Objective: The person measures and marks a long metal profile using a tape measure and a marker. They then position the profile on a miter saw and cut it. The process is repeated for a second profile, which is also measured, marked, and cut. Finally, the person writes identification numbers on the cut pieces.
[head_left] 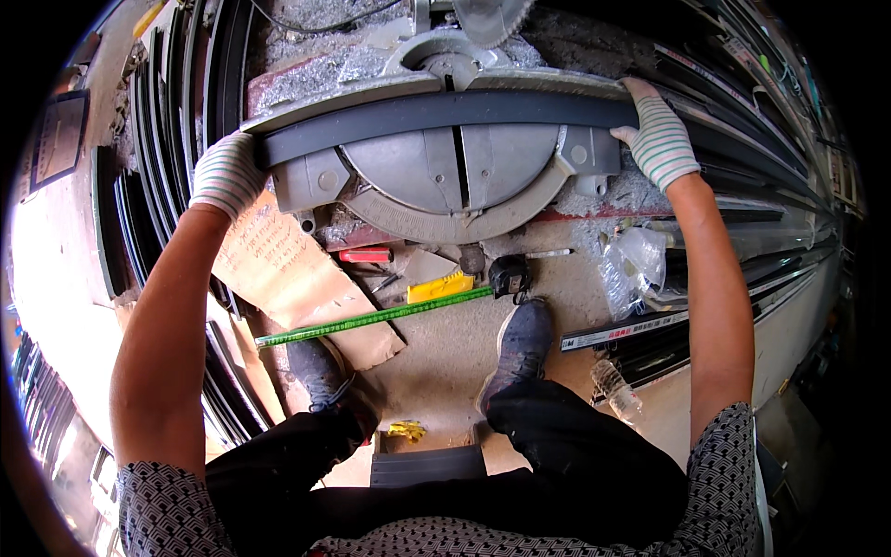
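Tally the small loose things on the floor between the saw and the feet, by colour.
Green: 1, the long ruler
Yellow: 1, the flat block
Red: 1, the short tool
Black: 1, the tape measure
Clear: 1, the plastic bottle
Total: 5

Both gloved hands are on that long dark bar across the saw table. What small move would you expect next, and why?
Probably a short slide of the dark metal profile sideways along the fence. The left hand and right hand grip its two ends, and it lies flat across the miter saw table, over the blade slot. The blade sits raised at the top edge, so the piece seems not yet positioned.
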`<state>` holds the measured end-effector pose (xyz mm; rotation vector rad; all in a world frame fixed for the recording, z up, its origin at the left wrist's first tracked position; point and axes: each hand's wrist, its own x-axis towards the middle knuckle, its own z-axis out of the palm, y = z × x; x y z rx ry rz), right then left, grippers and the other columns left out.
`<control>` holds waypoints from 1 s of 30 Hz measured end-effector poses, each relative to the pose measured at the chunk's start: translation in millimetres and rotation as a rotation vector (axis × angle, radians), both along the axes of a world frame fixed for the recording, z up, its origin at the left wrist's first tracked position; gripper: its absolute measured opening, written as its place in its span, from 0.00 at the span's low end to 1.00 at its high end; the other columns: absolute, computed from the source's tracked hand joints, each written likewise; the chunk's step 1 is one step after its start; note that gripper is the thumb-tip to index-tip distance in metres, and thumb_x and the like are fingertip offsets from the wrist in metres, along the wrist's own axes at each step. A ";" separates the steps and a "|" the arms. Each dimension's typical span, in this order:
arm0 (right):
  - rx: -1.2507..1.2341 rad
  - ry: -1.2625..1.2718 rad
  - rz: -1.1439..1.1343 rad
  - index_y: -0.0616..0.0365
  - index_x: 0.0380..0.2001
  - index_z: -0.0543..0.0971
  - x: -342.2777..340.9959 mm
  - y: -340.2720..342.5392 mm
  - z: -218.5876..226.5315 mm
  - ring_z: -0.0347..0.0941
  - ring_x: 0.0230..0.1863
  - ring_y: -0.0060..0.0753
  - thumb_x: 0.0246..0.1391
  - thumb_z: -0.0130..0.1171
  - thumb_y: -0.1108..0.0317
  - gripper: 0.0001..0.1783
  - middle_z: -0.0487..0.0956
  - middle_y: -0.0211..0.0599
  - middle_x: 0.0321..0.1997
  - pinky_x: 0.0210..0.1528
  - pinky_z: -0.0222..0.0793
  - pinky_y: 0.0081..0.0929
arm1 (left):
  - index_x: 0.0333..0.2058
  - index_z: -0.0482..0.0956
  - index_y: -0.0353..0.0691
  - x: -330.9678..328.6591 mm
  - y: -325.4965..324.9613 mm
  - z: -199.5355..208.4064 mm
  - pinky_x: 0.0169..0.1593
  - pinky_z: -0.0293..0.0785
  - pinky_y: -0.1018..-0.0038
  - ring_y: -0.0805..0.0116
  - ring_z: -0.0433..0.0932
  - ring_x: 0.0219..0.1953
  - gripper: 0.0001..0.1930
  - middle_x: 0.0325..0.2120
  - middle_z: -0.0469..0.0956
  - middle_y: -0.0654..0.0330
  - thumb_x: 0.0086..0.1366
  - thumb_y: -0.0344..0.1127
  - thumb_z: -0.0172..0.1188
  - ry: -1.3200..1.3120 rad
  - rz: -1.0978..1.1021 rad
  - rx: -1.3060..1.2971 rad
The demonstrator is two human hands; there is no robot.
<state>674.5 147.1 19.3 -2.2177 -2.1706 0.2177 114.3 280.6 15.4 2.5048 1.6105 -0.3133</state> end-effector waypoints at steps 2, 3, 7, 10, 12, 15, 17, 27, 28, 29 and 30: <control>-0.004 0.013 -0.011 0.57 0.70 0.66 -2.5 0.2 2.0 0.65 0.72 0.55 0.49 0.73 0.68 0.45 0.68 0.52 0.73 0.74 0.63 0.39 | 0.40 0.86 0.41 -5.2 2.3 -5.3 0.48 0.81 0.55 0.41 0.83 0.44 0.12 0.38 0.85 0.44 0.59 0.38 0.69 0.000 -0.002 0.000; -0.006 0.016 -0.017 0.58 0.70 0.65 -3.7 -0.2 3.0 0.65 0.72 0.55 0.49 0.73 0.68 0.45 0.67 0.52 0.73 0.74 0.63 0.39 | 0.41 0.86 0.41 -5.1 2.6 -5.6 0.48 0.81 0.55 0.41 0.83 0.44 0.12 0.38 0.85 0.44 0.59 0.38 0.68 0.003 -0.002 -0.002; -0.006 -0.016 -0.008 0.58 0.70 0.65 -3.9 -0.5 2.8 0.64 0.73 0.55 0.49 0.73 0.68 0.45 0.67 0.52 0.73 0.74 0.63 0.39 | 0.40 0.85 0.40 -3.0 -0.1 -5.4 0.45 0.81 0.57 0.42 0.84 0.40 0.13 0.35 0.84 0.45 0.57 0.38 0.71 -0.010 -0.026 0.043; 0.026 -0.037 0.013 0.58 0.70 0.65 -0.2 -1.4 -2.1 0.64 0.73 0.55 0.49 0.73 0.68 0.45 0.67 0.52 0.73 0.74 0.63 0.39 | 0.42 0.85 0.42 3.2 -1.3 0.7 0.46 0.81 0.56 0.42 0.83 0.42 0.13 0.37 0.85 0.45 0.59 0.37 0.69 0.016 -0.008 0.011; 0.017 -0.030 -0.001 0.58 0.70 0.65 -1.6 -2.3 -2.0 0.64 0.73 0.55 0.49 0.73 0.67 0.45 0.67 0.52 0.73 0.74 0.63 0.39 | 0.44 0.85 0.43 3.3 -1.0 2.3 0.48 0.81 0.56 0.41 0.83 0.43 0.13 0.38 0.85 0.45 0.60 0.37 0.67 0.029 0.005 -0.010; 0.007 -0.031 -0.014 0.57 0.70 0.65 -3.0 -1.0 -1.4 0.64 0.73 0.54 0.49 0.73 0.67 0.45 0.68 0.52 0.73 0.74 0.63 0.39 | 0.43 0.85 0.43 -0.8 1.1 -1.2 0.47 0.81 0.56 0.41 0.83 0.43 0.13 0.38 0.85 0.45 0.60 0.37 0.67 0.011 0.002 -0.004; 0.001 -0.025 -0.025 0.58 0.70 0.65 -3.0 -0.8 -1.0 0.64 0.73 0.54 0.48 0.74 0.68 0.46 0.68 0.53 0.73 0.75 0.62 0.38 | 0.43 0.85 0.42 -2.1 2.7 -4.6 0.47 0.81 0.56 0.41 0.83 0.43 0.13 0.38 0.85 0.45 0.60 0.37 0.67 -0.006 0.004 -0.019; 0.003 0.023 -0.042 0.58 0.70 0.66 -6.1 -1.0 1.9 0.64 0.73 0.54 0.45 0.74 0.71 0.47 0.69 0.54 0.72 0.76 0.59 0.37 | 0.42 0.85 0.41 -3.9 3.6 -5.2 0.44 0.81 0.57 0.42 0.83 0.40 0.14 0.35 0.84 0.45 0.57 0.36 0.72 0.017 -0.016 -0.002; 0.004 0.020 -0.039 0.58 0.69 0.66 -6.6 -1.0 2.3 0.64 0.73 0.54 0.45 0.74 0.71 0.47 0.69 0.54 0.72 0.76 0.60 0.37 | 0.41 0.85 0.40 -1.1 4.0 -3.1 0.44 0.81 0.56 0.41 0.83 0.40 0.13 0.35 0.84 0.44 0.57 0.37 0.71 0.047 0.004 -0.025; 0.002 0.017 -0.042 0.58 0.69 0.66 -7.4 -1.3 2.8 0.64 0.73 0.54 0.45 0.74 0.71 0.47 0.69 0.54 0.72 0.76 0.59 0.37 | 0.41 0.85 0.41 -1.2 3.9 -3.2 0.44 0.81 0.56 0.41 0.83 0.40 0.13 0.35 0.84 0.44 0.58 0.37 0.71 0.040 0.000 -0.022; 0.001 0.015 -0.044 0.58 0.69 0.66 -8.8 -0.9 3.8 0.64 0.73 0.54 0.45 0.74 0.71 0.47 0.69 0.54 0.71 0.76 0.59 0.37 | 0.41 0.85 0.41 -2.2 3.9 -2.7 0.44 0.81 0.56 0.41 0.83 0.40 0.13 0.35 0.84 0.44 0.58 0.37 0.71 0.033 -0.002 -0.018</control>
